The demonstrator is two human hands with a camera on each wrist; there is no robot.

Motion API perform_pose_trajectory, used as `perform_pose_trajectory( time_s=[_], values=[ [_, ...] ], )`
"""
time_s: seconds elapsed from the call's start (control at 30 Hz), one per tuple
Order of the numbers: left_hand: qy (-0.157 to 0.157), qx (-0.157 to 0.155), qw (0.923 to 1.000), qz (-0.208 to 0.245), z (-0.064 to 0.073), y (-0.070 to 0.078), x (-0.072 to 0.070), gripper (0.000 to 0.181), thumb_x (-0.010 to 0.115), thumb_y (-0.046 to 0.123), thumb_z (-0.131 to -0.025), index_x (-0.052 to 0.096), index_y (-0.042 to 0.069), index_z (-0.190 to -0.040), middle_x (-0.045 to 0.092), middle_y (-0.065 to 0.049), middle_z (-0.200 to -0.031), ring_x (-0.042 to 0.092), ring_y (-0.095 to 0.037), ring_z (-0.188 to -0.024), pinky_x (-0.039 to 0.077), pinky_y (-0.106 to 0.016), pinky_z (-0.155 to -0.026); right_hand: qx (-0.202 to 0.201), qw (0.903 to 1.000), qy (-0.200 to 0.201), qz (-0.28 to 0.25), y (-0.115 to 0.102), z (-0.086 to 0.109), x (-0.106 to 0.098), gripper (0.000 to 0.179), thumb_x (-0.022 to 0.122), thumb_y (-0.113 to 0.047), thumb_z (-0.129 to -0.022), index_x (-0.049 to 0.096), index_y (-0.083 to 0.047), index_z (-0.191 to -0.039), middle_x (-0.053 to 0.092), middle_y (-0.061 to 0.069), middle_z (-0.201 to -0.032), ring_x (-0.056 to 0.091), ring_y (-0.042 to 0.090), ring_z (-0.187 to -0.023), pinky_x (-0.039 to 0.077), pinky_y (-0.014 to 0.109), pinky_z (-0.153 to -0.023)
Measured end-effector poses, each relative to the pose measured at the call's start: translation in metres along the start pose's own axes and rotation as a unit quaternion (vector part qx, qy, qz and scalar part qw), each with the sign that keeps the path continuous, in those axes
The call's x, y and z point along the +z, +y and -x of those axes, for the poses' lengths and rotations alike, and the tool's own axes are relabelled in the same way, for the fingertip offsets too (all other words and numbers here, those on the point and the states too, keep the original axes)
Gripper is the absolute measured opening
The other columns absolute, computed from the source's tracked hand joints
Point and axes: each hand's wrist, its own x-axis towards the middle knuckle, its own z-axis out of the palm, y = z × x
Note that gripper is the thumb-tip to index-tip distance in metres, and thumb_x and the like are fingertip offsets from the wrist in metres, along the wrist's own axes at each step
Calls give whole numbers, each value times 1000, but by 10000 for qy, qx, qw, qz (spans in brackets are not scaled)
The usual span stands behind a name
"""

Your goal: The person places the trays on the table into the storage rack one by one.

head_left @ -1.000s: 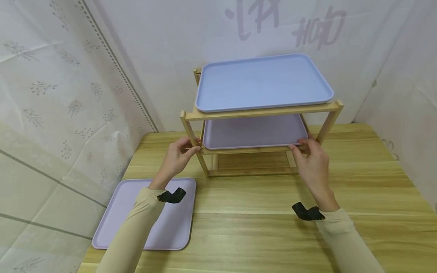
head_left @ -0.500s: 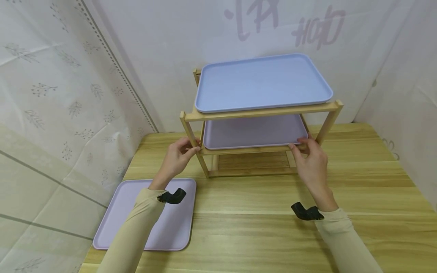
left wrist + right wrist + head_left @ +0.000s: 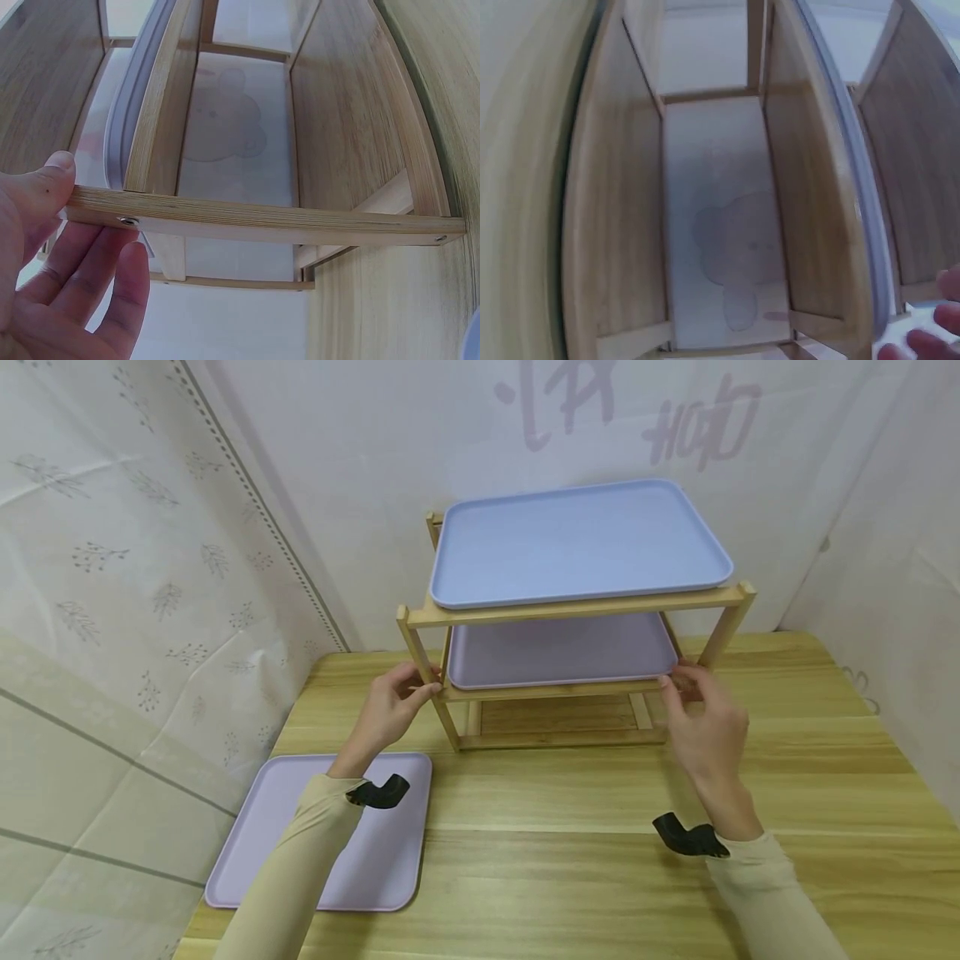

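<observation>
A three-tier wooden rack (image 3: 585, 606) stands at the back of the table. On its top shelf lies a blue tray (image 3: 581, 543); a purple tray (image 3: 562, 652) lies on the middle shelf. My left hand (image 3: 393, 697) grips the rack's left front post, thumb on one side and fingers curled behind, as the left wrist view shows at the post (image 3: 262, 217). My right hand (image 3: 705, 727) is at the right front corner of the purple tray, fingers loosely bent. In the right wrist view its fingertips (image 3: 949, 319) show apart from the tray's edge (image 3: 855, 165).
A second purple tray (image 3: 375, 868) lies on the wooden table (image 3: 540, 860) at the front left, partly under my left forearm. The rack's bottom shelf (image 3: 555, 714) sits low over the table. Printed fabric curtains (image 3: 187, 568) hang along the left and back.
My right hand has shifted a little to the right and toward me, off the middle shelf's front edge. My left hand, the rack and the trays look unmoved.
</observation>
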Motion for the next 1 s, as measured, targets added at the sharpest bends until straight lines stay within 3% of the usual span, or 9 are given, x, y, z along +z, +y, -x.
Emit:
perform_pose_trajectory(
  time_s=[0.1,0.2,0.3,0.43,0.57,0.67,0.83,1.0],
  values=[
    [7,15,10000,65,0,-1,0,23,62,0,-91,63,-10,-112,67,-28,-105,66,-39,-101,53,-48,-93,240,9984,460,-203,-1,-5,-7,21,69,-11,-85,65,8,-95,68,13,-85,49,-8,-65,32,4,-54],
    [25,28,9999,103,-1,-3,0,23,62,0,-91,63,-10,-112,67,-28,-106,66,-39,-101,53,-48,-92,908,9928,608,-489,0,-9,-13,26,71,-12,-84,61,7,-99,60,-4,-88,48,-8,-68,36,6,-54],
    [34,21,10000,91,-1,-5,1,23,62,0,-91,63,-10,-112,67,-27,-105,66,-39,-101,53,-48,-92,1538,9856,369,-589,3,-11,-17,34,72,-14,-85,59,2,-112,55,-10,-99,50,-5,-73,40,8,-57],
    [25,-15,10000,-5,0,-3,1,23,62,0,-92,63,-10,-113,67,-27,-106,66,-38,-101,54,-47,-92,1942,9791,-363,-485,11,-12,-18,39,67,-18,-89,56,-1,-123,57,4,-114,51,-4,-80,42,10,-60],
    [53,-27,10000,-26,-5,-21,4,24,62,2,-92,63,-7,-114,67,-26,-107,66,-38,-102,53,-48,-92,2015,9735,-1027,-326,16,-10,-16,31,58,-25,-95,59,-3,-116,61,10,-117,53,2,-85,44,10,-59],
    [97,2,10000,9,-10,-37,7,25,64,6,-92,65,-3,-115,69,-22,-107,67,-34,-101,54,-47,-91,1934,9740,-1157,-241,19,-9,-14,30,54,-26,-97,60,-2,-113,65,15,-115,54,3,-85,44,8,-60],
    [163,120,9998,55,-10,-41,7,24,66,10,-91,68,3,-114,71,-16,-104,68,-27,-97,56,-38,-88,1837,9767,-1077,-269,25,-9,-14,30,55,-23,-97,62,1,-113,67,21,-109,52,-7,-77,45,4,-58],
    [270,197,9993,136,-4,-39,10,27,64,10,-93,65,3,-119,69,-16,-112,67,-28,-102,56,-38,-89,1888,9728,-1284,-395,27,-11,-14,32,53,-25,-98,60,0,-117,65,22,-110,53,-9,-76,49,6,-55]
  ],
)
